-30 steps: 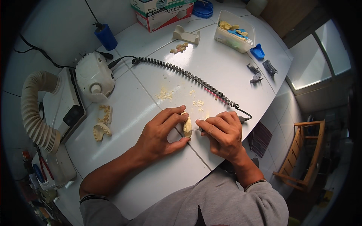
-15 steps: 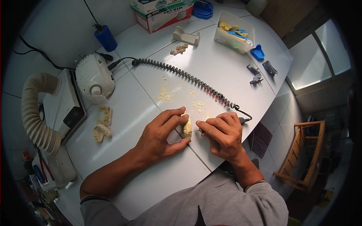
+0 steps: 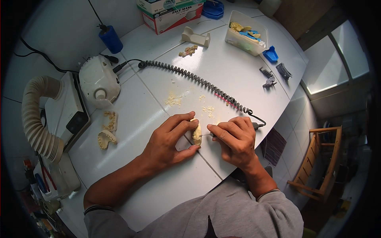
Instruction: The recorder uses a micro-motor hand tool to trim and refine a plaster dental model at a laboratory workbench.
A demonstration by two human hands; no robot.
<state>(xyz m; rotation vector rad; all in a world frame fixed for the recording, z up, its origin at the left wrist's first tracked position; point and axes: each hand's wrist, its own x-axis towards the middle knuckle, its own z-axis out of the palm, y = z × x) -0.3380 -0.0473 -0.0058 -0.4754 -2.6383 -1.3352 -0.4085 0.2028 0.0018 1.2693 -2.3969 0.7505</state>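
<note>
Between the thumb and fingers of my left hand (image 3: 171, 139) is a pale yellow dental cast (image 3: 197, 134), held on edge at the table. My right hand (image 3: 235, 139) grips a dark rotary handpiece (image 3: 257, 125), much of its body hidden by the fingers. Its thin metal bur (image 3: 206, 135) reaches leftward to the cast's side and appears to touch it. A black coiled cord (image 3: 190, 74) runs from the handpiece to a white control unit (image 3: 100, 81). Yellow shavings (image 3: 208, 111) lie just beyond the cast.
At left stand a suction unit with a ribbed hose (image 3: 33, 115), a second dental cast (image 3: 106, 139) and a small tray of tooth pieces (image 3: 110, 120). Farther back are mask boxes (image 3: 174, 20), a plastic tub of scraps (image 3: 246, 41) and grey printed-looking pieces (image 3: 268, 78).
My right hand and the handpiece have shifted very slightly at the cast. The left hand keeps its grip almost unmoved. The shavings beyond the cast lie a little differently.
</note>
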